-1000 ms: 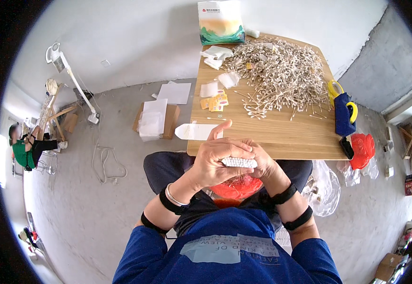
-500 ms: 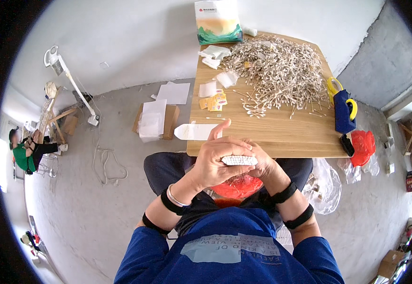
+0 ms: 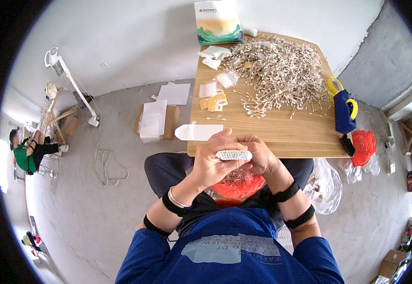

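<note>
One bundle of cotton swabs [image 3: 234,155] sat gathered, clasped between my left hand [image 3: 214,161] and right hand [image 3: 262,158] at six o'clock. I judged most work left: the swab heap [image 3: 281,71] remained at twelve o'clock on the table [image 3: 286,137].

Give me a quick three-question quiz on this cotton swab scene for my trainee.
1. True or false: both hands grip one bundle of cotton swabs.
2. Where does the big loose swab pile lie? A) floor B) far part of the wooden table C) lap
3. Fill in: the flat white pouch lies at the table's near ____ corner.

Key: 1 true, the left hand and right hand clasp it, white tips up. 2 B. 3 left.
</note>
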Action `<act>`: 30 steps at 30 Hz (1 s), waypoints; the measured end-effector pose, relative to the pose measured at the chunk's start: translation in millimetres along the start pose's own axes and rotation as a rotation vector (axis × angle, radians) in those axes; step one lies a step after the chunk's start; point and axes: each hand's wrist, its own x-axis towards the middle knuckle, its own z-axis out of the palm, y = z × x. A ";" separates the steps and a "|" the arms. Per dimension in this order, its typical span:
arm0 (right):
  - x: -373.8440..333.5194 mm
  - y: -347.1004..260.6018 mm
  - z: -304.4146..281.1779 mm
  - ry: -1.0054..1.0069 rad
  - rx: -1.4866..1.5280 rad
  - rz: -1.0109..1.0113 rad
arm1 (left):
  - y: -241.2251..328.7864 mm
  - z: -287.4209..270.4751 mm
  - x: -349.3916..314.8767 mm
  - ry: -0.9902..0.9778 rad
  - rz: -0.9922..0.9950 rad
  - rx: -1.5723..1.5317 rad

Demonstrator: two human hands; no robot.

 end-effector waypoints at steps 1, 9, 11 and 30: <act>-0.6 -1.6 0.3 -0.010 -0.021 0.014 | 1.2 0.5 -0.5 0.023 -0.075 -0.092; -14.3 -15.6 18.3 -0.056 -0.475 -0.505 | 5.4 -1.0 6.9 0.277 -0.477 -0.647; -16.8 -13.5 21.0 -0.030 -0.686 -0.547 | 3.0 2.3 7.5 0.337 -0.521 -0.692; -22.6 1.2 10.1 -0.088 -0.571 -0.658 | 19.7 16.0 11.2 0.327 -0.035 -0.031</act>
